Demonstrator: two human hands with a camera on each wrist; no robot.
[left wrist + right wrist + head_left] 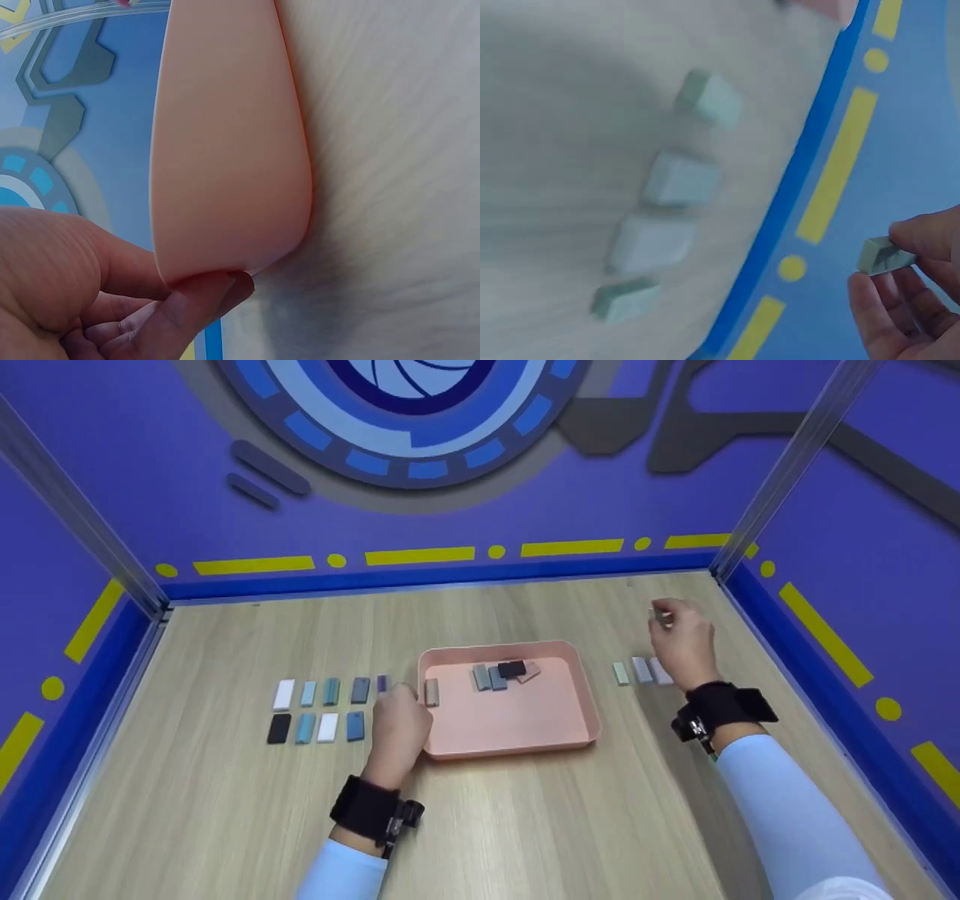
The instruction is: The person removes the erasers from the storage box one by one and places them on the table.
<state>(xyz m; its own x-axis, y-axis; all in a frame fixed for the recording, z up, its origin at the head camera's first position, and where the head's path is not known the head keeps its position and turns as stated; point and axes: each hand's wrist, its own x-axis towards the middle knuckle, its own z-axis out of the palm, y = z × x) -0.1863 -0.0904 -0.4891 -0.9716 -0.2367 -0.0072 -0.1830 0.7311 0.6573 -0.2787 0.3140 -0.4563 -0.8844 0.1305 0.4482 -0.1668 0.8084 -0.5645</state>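
My left hand [400, 727] grips the left wall of a pink tray [517, 739]. In the left wrist view its thumb and fingers pinch the tray's rim at a corner. Inside the tray lie several small blocks, among them a black block [511, 668] on top of others and a tan block [432, 692] by the left wall. Raised over the right side of the table, my right hand [682, 641] pinches a small grey-green block [885, 256] between thumb and fingertips. Below it is a row of blocks, with a pale green block [620, 673] at its left end.
Left of the tray, several blocks stand in two rows, including a white block [283, 694] and a black block [279, 728]. A purple block [382, 683] sits close to my left hand. Blue panels [420, 532] enclose the wooden table [525, 825] at the back and sides.
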